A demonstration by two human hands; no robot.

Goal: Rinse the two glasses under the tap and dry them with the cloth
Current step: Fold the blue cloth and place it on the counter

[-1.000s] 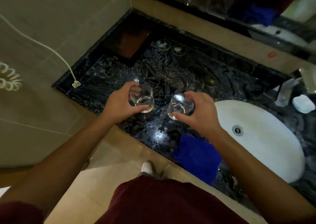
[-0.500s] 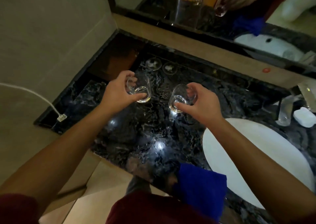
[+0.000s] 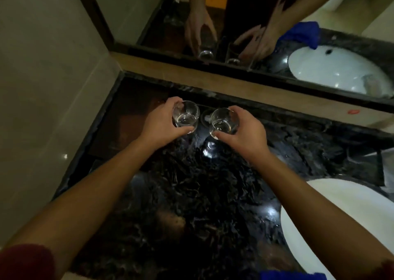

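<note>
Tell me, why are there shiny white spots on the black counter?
Head view: the room is dim, and the glossy counter mirrors lamp glare as white spots, brightest below the right glass; the mirror reflection looks smeared, and the edges bend from the wide lens.

Dark marble bathroom counter with a mirror behind it.

The black veined counter runs from a beige tiled wall on the left to a white oval basin set into it at the lower right. A tan ledge lies along the back edge, with a small red mark near its right end. Above it the dark-framed mirror reflects the basin. A round coaster lies on the counter near the ledge.
</note>
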